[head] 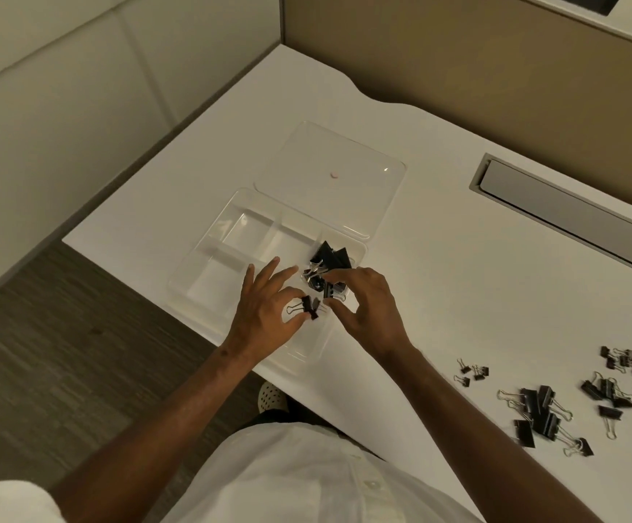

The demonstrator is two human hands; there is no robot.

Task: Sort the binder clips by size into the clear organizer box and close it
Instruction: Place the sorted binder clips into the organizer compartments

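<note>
A small black binder clip (308, 307) with silver wire handles is pinched between the thumb and forefinger of the left hand (265, 313), just above the near right part of the clear organizer box (208, 254). The other fingers of that hand are spread out over the box. The right hand (363, 303) hovers just to the right of the clip, thumb and forefinger curved toward each other with a gap between them, grasping nothing that can be seen. The box sits on the white table (438, 296) close to its near left edge, its bottom divided into several compartments; the left and middle ones look bare, while the far right compartment holds a heap of large binder clips (331, 264), partly hidden behind the right hand's fingers. The clear lid (344, 171) lies flat open on the table beyond the box, joined along the box's far side, with a small pale spot near its middle. Well apart to the right, near the table's front edge, unsorted clips lie loose: a few tiny clips (471, 371), a cluster of bigger clips (544, 417), and more small and medium clips (616, 379) farther right. A grey recessed slot (570, 205) runs along the far right of the table, and a tan partition (457, 62) stands behind it.
</note>
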